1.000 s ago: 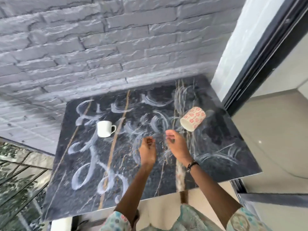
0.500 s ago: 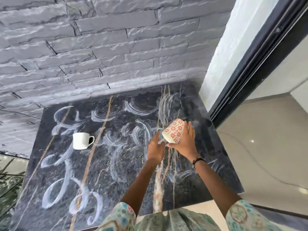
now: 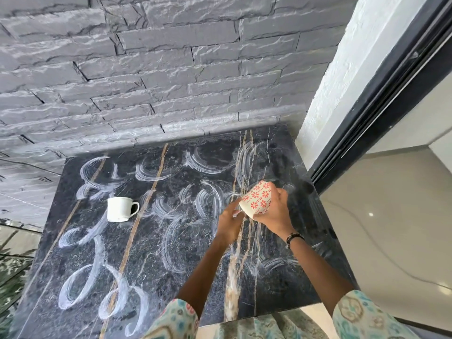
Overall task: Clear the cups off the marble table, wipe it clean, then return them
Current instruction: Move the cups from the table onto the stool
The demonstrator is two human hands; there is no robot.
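Observation:
The black marble table (image 3: 190, 260) carries white swirl smears and tan veins. A cream cup with a red flower pattern (image 3: 257, 200) is tilted on its side at the table's right part, with my right hand (image 3: 277, 211) wrapped around it from the right. My left hand (image 3: 228, 222) is at the cup's rim, its fingertips touching the open end. A plain white mug (image 3: 120, 209) stands upright on the left part of the table, handle to the right, well away from both hands.
A grey stone-brick wall (image 3: 171, 77) runs along the table's far edge. A white pillar (image 3: 335, 77) and a black door frame (image 3: 381, 99) stand on the right, with a pale glossy floor (image 3: 391, 228) beyond. Greenery shows at the far left.
My right hand reached the patterned cup lying on the table and closed around it; my left hand came up to its rim. The white mug has stayed put.

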